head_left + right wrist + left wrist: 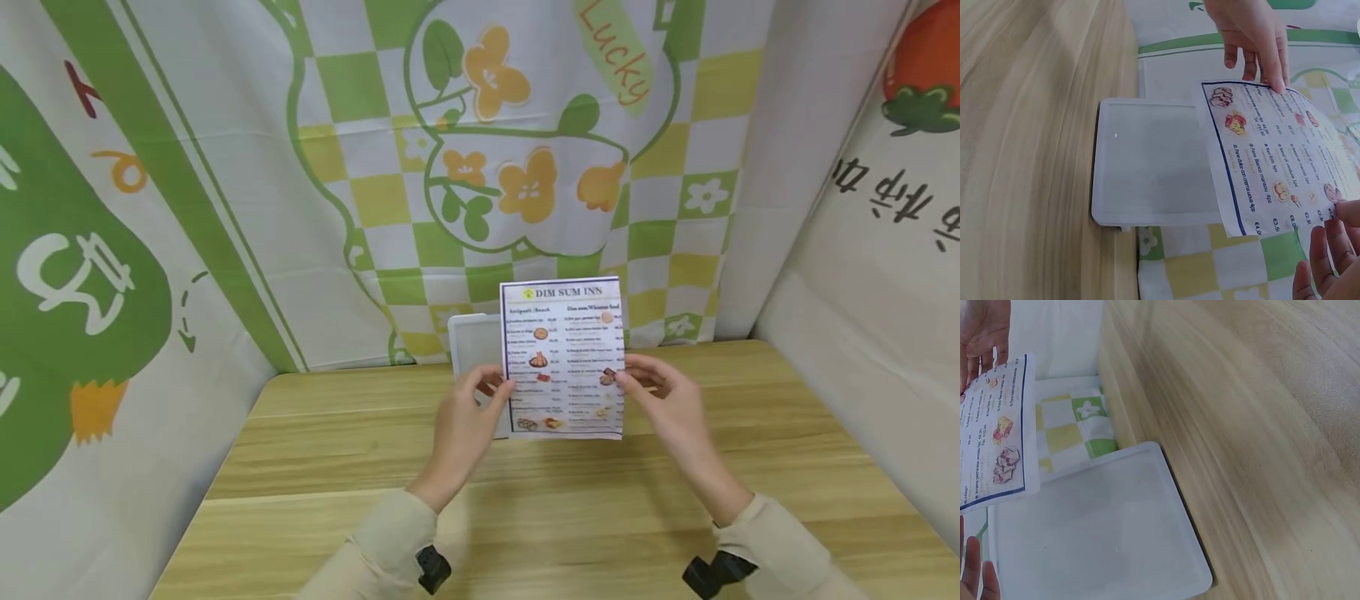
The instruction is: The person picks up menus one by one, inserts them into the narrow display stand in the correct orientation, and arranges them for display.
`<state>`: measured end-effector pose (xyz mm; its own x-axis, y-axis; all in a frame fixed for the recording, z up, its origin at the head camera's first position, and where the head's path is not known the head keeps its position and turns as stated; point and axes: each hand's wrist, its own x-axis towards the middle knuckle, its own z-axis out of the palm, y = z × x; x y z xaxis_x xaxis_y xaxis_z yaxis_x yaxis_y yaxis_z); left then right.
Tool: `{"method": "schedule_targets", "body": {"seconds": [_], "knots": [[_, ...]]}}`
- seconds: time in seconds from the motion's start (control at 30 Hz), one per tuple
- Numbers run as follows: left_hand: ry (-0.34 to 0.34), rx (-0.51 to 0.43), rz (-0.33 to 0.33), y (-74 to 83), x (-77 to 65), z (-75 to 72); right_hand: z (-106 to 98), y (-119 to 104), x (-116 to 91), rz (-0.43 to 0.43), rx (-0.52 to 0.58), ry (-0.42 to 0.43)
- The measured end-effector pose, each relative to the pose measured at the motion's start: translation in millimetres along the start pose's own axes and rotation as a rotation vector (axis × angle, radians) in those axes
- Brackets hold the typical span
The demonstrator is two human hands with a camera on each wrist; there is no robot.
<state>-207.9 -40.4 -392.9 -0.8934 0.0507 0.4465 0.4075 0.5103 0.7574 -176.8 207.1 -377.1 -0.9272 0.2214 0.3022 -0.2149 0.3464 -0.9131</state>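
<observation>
A printed paper menu headed "DIM SUM INN" (564,358) is held upright over the table, its text facing the head camera. My left hand (467,421) pinches its left edge between thumb and fingers. At the opposite edge my right hand (671,404) pinches it the same way. Behind the menu a white-rimmed flat panel (474,342) stands at the back of the table, partly hidden by the paper in the head view. The left wrist view shows more of this panel (1104,531), with a greyish face and rounded corners.
The wooden table (337,467) ends at the back against a hanging cloth (352,150) with green and yellow checks and flowers. Printed cloths also hang at the left (75,275) and right (885,292). Dark wrist cameras (433,570) sit on both sleeves.
</observation>
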Motion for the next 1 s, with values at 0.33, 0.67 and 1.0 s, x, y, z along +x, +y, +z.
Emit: {"method": "schedule_targets", "body": {"seconds": [0.33, 0.67, 1.0], "knots": [[0.046, 0.001, -0.055, -5.0, 14.8, -16.5, 21.4, -9.4, 17.1, -0.074, -0.025, -0.021], [0.07, 0.035, -0.034, -7.1, 28.2, -30.6, 28.4, -24.0, 33.3, -0.099, -0.031, -0.021], [0.091, 0.123, 0.072, -3.6, 42.9, -40.4, 37.3, -31.3, 48.8, -0.113, -0.007, 0.028]]}}
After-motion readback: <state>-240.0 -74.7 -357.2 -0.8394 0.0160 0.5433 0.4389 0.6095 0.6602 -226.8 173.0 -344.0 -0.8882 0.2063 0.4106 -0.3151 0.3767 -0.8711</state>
